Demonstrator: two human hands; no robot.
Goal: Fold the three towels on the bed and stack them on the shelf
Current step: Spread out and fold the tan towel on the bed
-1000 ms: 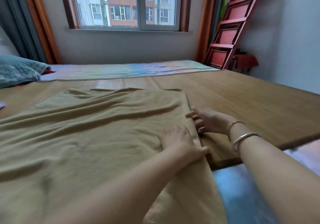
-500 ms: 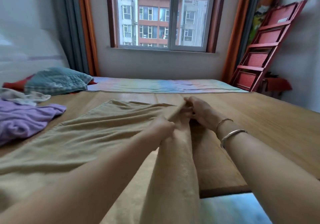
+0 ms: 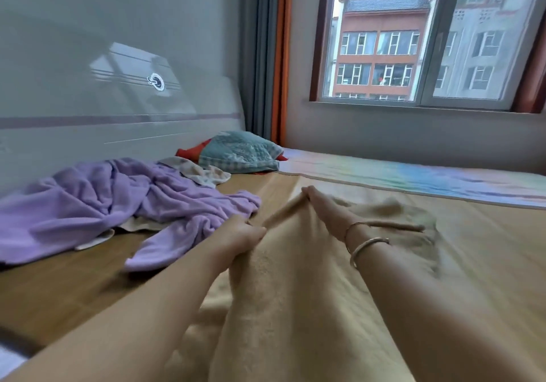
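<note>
A tan towel [image 3: 295, 293] is lifted off the bed's bamboo mat [image 3: 487, 234], and both hands hold its raised edge. My left hand [image 3: 240, 235] grips the near part of that edge. My right hand [image 3: 323, 205] pinches the edge farther away, its fingers stretched forward. The towel's far part [image 3: 413, 228] lies bunched and blurred on the mat. A crumpled purple towel [image 3: 103, 201] lies at the left. A pale cream towel [image 3: 201, 171] sits partly under and behind it. No shelf is in view.
A teal quilted pillow [image 3: 239, 152] lies by the grey headboard [image 3: 88, 101]. A pastel sheet [image 3: 413, 177] runs under the window [image 3: 428, 41] wall. Grey and orange curtains [image 3: 266, 56] hang in the corner.
Both hands have carried the tan towel's right edge up and leftward across the bed, folding it over. The view has swung left; the red ladder rack is gone from sight.
</note>
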